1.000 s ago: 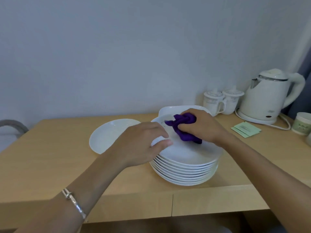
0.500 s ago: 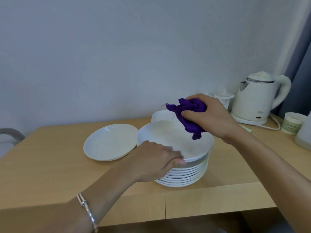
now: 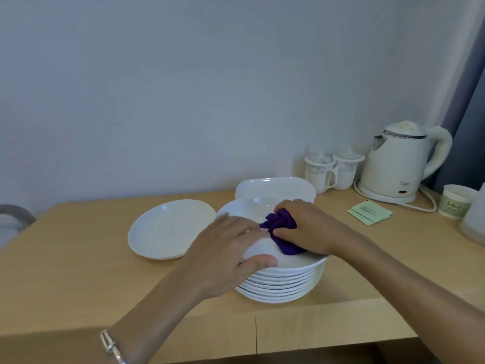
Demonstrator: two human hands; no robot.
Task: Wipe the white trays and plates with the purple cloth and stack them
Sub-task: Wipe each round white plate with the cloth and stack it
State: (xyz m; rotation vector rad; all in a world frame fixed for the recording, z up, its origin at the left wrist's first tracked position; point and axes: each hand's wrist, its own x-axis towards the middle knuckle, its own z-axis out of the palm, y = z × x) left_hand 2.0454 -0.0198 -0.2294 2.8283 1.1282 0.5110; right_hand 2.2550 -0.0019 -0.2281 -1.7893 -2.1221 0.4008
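1. The right hand (image 3: pixel 309 229) is down on the top plate (image 3: pixel 258 246), its fingers bunched round the purple cloth (image 3: pixel 282 227). Half a second ago we saw it lifted clear of the dish, cloth dangling.
2. The left hand (image 3: pixel 231 248) lies over the near-left part of that plate, fingers nearly straight on the surface and thumb against the near rim. It is blurred, so we cannot tell whether the thumb hooks under. Earlier it gripped the rim lower down, with the plate seemingly raised.
3. The top plate now appears seated on the stack (image 3: pixel 283 287), which stands near the front edge of the worktop (image 3: pixel 78 258).
4. Our reading: the cloth has returned to the dish for another wiping pass, the left hand steadying. Wiping of this plate is under way, not finished.
5. A single plate (image 3: pixel 168 229) lies just left of the stack, and a square tray (image 3: pixel 275 187) sits behind it. We cannot judge which have been wiped.
6. A kettle (image 3: pixel 401 164) and two lidded mugs (image 3: pixel 333 172) stand at the right rear, well apart from the work.
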